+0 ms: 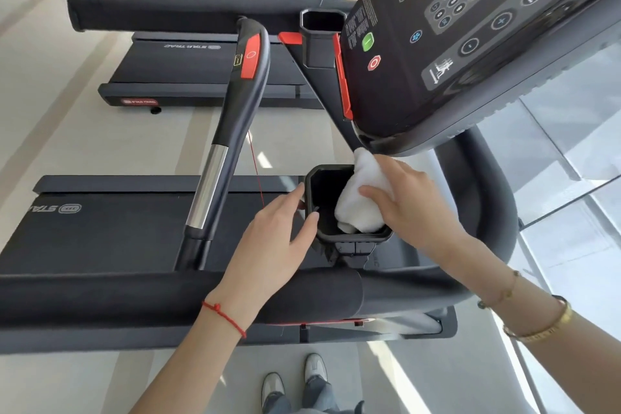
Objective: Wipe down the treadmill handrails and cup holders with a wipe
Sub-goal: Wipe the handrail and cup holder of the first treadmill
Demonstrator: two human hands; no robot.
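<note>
Clearly, our right hand (408, 202) gripped the white wipe (361, 198) and pressed it down into the near cup holder (353, 237), so we were at the cup-holder step. Our left hand (285, 228) lay open, fingertips touching the holder's left rim. Next we probably needed to sweep around the inner walls. The console (470, 44) hung close above, while the handrail (232, 118) beside stood free

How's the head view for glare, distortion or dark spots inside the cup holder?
Head view: sharp; wide-angle bending at the edges; window glare on the console and floor; the cup holder interior is dark, though the white wipe under the right hand stands out.
</note>
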